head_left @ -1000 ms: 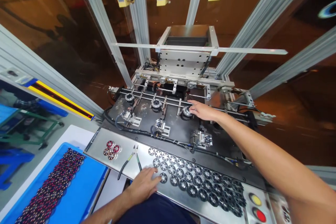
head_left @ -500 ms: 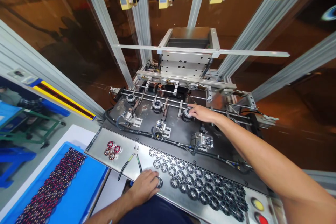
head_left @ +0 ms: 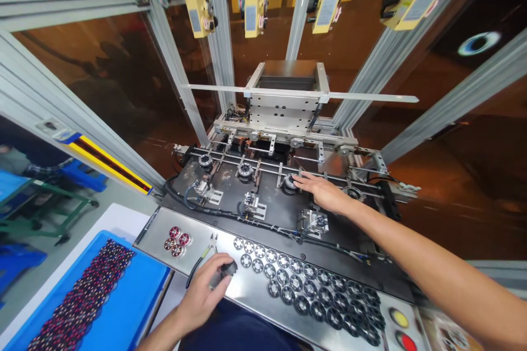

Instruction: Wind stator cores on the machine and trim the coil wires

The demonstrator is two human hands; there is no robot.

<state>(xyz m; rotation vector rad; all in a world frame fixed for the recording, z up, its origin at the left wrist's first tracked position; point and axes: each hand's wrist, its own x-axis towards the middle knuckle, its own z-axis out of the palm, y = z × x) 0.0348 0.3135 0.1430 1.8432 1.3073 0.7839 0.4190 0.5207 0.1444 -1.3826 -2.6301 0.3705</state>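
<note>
My left hand (head_left: 206,288) is closed around a black stator core (head_left: 229,268), lifted on edge above the steel ledge (head_left: 251,296). Beside that hand lie wire cutters (head_left: 200,264), partly hidden behind the fingers. My right hand (head_left: 323,191) reaches into the machine, its fingers stretched out and the tips at the third round holder (head_left: 289,184), covering part of it. Two more round holders stand to the left, one in the middle (head_left: 245,171) and one at the far left (head_left: 205,162), each with a ring-shaped core on top.
Rows of black stator cores (head_left: 310,288) cover the ledge's right part. Several red-wound stators (head_left: 174,232) sit at its left. A blue tray (head_left: 135,296) holds many more. Yellow (head_left: 399,317) and red (head_left: 406,341) buttons are at the right end. Metal brackets (head_left: 313,222) stand before the holders.
My left hand has picked a stator core up off the ledge and moved left with it. My right hand has drawn slightly back, its fingers more stretched. The camera view has shifted.
</note>
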